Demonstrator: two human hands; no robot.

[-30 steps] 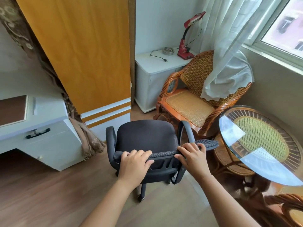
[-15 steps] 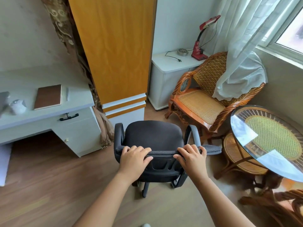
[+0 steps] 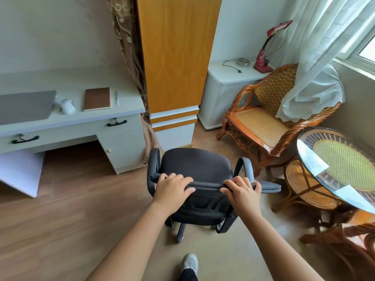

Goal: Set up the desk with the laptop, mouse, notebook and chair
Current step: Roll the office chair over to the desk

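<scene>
A black office chair [image 3: 195,165] on castors stands on the wood floor, to the right of the white desk [image 3: 77,120]. My left hand [image 3: 172,188] and my right hand [image 3: 241,190] both grip the top edge of its mesh backrest. On the desk lie a closed grey laptop [image 3: 25,106] at the left, a white mouse [image 3: 67,106] beside it, and a brown notebook [image 3: 97,98] to the right with a white pen [image 3: 116,97] next to it.
An orange wardrobe [image 3: 176,57] rises behind the chair. A white cabinet [image 3: 227,78] carries a red lamp [image 3: 263,61]. A wicker armchair [image 3: 263,122] and a glass-topped wicker table [image 3: 341,165] crowd the right side. My shoe [image 3: 189,263] is below the chair.
The view has swung left, bringing the laptop, mouse and more of the desk into sight. Both hands keep their grip on the backrest, and the chair has shifted slightly towards the desk.
</scene>
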